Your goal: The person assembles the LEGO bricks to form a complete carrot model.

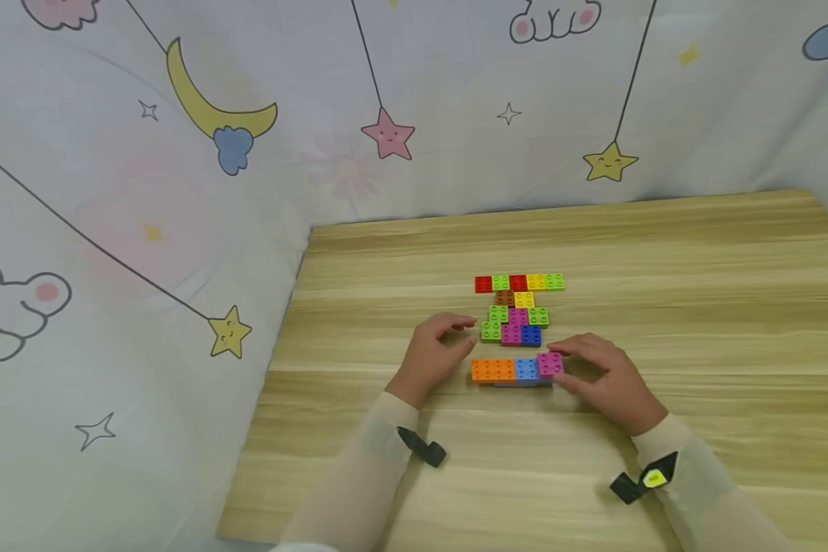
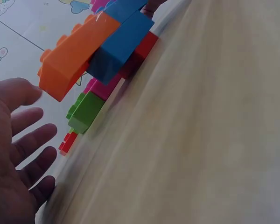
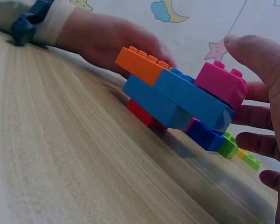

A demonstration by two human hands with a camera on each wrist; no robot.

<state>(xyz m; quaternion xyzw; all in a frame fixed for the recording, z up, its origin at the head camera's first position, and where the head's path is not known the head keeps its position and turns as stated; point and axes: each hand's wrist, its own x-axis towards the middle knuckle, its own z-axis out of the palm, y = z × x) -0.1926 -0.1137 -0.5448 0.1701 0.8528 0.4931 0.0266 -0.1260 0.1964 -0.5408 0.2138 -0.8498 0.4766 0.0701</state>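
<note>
The left hand (image 1: 433,354) rests on the table (image 1: 697,307) just left of the orange brick (image 1: 493,369), fingers loosely spread and holding nothing. Right of that brick sit the blue brick (image 1: 527,369) and pink brick (image 1: 549,364), stacked on lower bricks. The right hand (image 1: 607,379) touches the pink brick with relaxed fingers

1. A light wooden table (image 1: 662,253) fills the foreground.
2. Behind and left of the table hangs a pale curtain (image 1: 110,230) (printed with moons, stars, clouds).
3. Light is soft and even.
</note>
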